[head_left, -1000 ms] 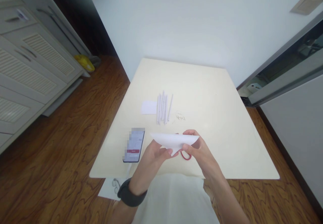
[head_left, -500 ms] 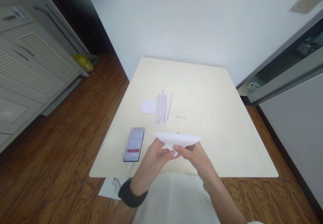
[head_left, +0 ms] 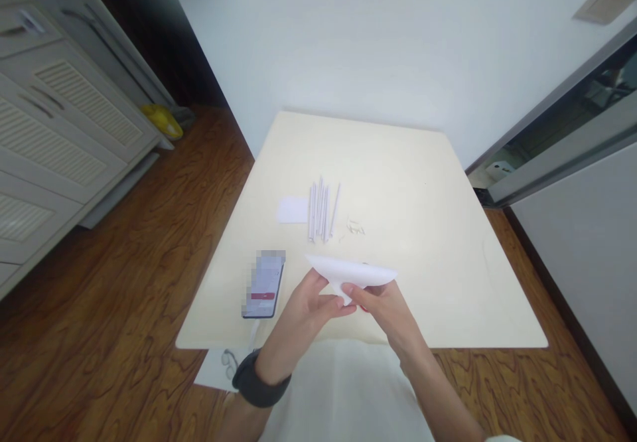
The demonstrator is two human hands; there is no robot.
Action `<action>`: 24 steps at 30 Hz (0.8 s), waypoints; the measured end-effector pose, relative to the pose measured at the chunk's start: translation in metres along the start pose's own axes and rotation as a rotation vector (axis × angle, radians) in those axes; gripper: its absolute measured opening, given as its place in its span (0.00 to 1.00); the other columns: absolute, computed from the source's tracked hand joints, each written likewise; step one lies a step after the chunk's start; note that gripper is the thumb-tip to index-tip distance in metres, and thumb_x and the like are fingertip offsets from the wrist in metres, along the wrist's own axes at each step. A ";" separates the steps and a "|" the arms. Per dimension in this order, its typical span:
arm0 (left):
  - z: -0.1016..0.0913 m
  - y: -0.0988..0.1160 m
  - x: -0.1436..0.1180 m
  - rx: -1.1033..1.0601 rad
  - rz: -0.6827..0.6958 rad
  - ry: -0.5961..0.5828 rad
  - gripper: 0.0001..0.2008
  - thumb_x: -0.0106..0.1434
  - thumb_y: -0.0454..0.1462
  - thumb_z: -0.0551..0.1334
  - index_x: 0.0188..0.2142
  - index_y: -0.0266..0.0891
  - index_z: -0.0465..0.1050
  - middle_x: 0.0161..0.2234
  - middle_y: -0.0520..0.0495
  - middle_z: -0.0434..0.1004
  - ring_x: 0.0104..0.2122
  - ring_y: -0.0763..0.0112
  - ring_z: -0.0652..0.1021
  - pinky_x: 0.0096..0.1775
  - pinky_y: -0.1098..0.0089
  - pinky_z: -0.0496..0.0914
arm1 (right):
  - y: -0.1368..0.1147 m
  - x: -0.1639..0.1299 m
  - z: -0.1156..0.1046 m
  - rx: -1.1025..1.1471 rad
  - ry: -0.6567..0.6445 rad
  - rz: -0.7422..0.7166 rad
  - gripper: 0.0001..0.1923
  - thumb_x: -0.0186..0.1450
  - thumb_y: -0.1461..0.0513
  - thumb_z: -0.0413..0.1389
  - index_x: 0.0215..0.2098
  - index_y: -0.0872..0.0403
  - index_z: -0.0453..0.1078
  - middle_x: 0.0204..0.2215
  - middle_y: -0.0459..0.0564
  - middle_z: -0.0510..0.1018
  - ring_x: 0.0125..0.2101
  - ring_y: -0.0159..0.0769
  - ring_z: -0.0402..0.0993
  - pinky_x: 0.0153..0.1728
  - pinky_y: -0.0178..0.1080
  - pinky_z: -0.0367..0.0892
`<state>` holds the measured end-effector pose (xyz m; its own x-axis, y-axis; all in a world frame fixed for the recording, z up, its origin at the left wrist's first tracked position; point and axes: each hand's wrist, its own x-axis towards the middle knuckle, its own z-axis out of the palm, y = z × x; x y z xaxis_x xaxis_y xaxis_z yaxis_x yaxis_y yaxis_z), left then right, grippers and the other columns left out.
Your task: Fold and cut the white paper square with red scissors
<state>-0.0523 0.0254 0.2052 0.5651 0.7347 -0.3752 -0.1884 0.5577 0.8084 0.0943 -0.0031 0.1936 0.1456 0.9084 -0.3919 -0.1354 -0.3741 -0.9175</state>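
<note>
Two bare hands meet over the near edge of a square cream-coloured table [head_left: 423, 183], pinching one sheet of white paper [head_left: 351, 272] between them. At far left stands a pale cabinet with louvred drawer fronts [head_left: 54, 130] on the brown wood-grain floor [head_left: 124, 283], with a yellow object [head_left: 160, 120] lying by the wall behind it. On the table's left part lies a dark smartphone with a lit screen [head_left: 264, 286], and beyond it a small white paper slip [head_left: 292, 210] rests just beside a row of thin white rolled paper sticks [head_left: 322, 210]. The left hand [head_left: 308, 309], a black band [head_left: 259, 382] on its wrist, closes thumb and fingers on the sheet's lower point. The sheet is held above the tabletop, bowed and seen nearly edge-on. The right hand [head_left: 385, 309] grips the same lower point from the other side, fingertips touching the left hand's. A bit of red shows under the right hand; what it is cannot be told. Small white scraps [head_left: 355, 228] lie right of the sticks.
</note>
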 end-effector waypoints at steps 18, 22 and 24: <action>0.000 -0.006 0.005 0.062 0.035 0.009 0.23 0.61 0.34 0.63 0.55 0.44 0.64 0.60 0.44 0.65 0.48 0.60 0.77 0.50 0.59 0.73 | 0.012 0.007 -0.003 0.015 -0.006 -0.014 0.11 0.56 0.61 0.63 0.37 0.57 0.73 0.29 0.46 0.74 0.28 0.31 0.65 0.24 0.31 0.57; 0.001 -0.007 0.007 0.082 0.035 0.019 0.23 0.60 0.33 0.63 0.55 0.44 0.64 0.59 0.43 0.66 0.47 0.61 0.78 0.50 0.59 0.72 | 0.011 0.006 -0.002 0.034 -0.001 -0.015 0.10 0.56 0.62 0.63 0.36 0.57 0.74 0.30 0.46 0.77 0.27 0.30 0.67 0.23 0.31 0.58; 0.002 -0.006 0.008 0.083 0.031 0.019 0.23 0.60 0.33 0.63 0.55 0.44 0.63 0.60 0.44 0.65 0.46 0.61 0.79 0.50 0.59 0.72 | 0.010 0.006 -0.002 0.047 -0.003 -0.015 0.09 0.56 0.62 0.63 0.35 0.56 0.74 0.30 0.46 0.78 0.27 0.31 0.69 0.23 0.31 0.60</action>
<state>-0.0453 0.0272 0.1975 0.5450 0.7585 -0.3574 -0.1379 0.5016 0.8541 0.0957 -0.0014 0.1820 0.1448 0.9145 -0.3777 -0.1787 -0.3513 -0.9191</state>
